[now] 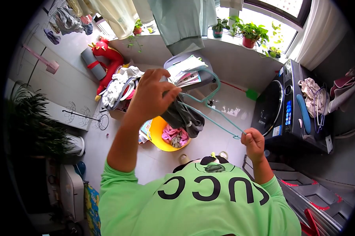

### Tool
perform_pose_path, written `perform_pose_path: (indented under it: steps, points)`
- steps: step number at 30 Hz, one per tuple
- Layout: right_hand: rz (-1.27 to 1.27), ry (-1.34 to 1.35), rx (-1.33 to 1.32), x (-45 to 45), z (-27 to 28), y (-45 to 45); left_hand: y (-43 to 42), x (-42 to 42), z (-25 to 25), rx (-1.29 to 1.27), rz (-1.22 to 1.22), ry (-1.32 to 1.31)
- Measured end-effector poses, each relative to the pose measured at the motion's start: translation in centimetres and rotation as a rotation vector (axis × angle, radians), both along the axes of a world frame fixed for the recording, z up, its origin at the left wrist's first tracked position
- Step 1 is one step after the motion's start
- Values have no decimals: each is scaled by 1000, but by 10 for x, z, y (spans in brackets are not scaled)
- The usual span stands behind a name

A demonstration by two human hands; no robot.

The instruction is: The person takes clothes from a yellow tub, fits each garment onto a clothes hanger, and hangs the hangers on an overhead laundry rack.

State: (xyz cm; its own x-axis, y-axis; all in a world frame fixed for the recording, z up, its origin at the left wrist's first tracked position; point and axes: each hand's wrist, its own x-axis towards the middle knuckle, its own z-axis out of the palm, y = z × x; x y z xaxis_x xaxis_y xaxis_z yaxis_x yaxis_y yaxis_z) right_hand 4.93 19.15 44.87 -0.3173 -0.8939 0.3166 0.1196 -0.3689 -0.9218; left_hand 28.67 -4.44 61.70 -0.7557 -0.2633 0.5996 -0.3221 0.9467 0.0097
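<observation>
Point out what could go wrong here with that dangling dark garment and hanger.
The dark garment could slip and drop, perhaps into the yellow basket. The teal hanger, gripped at one end by the right hand, might swing and knock the loose stack of papers.

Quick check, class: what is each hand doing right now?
Left hand: fingers partly curled by the dark grey cloth garment; whether it grips it cannot be told.
Right hand: closed, holding one end of the thin teal hanger.

Head-worn view, facing forward and down, close above green shirt [201, 212]
</observation>
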Motion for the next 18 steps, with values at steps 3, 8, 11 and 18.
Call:
perform_pose_path:
  steps: [3,8,11,18]
  points:
    - [9,-201,-78,-5,11,-8,-11,13,14,293,-35,-119]
    - [8,-695,-88,-6,58,-40,-15,23,43,338,-77,25]
    - [47,-454,46,-5,33,-66,-11,20,54,391,-156,147]
    - [169,519,-307,83,80,-123,-7,18,72,398,-250,228]
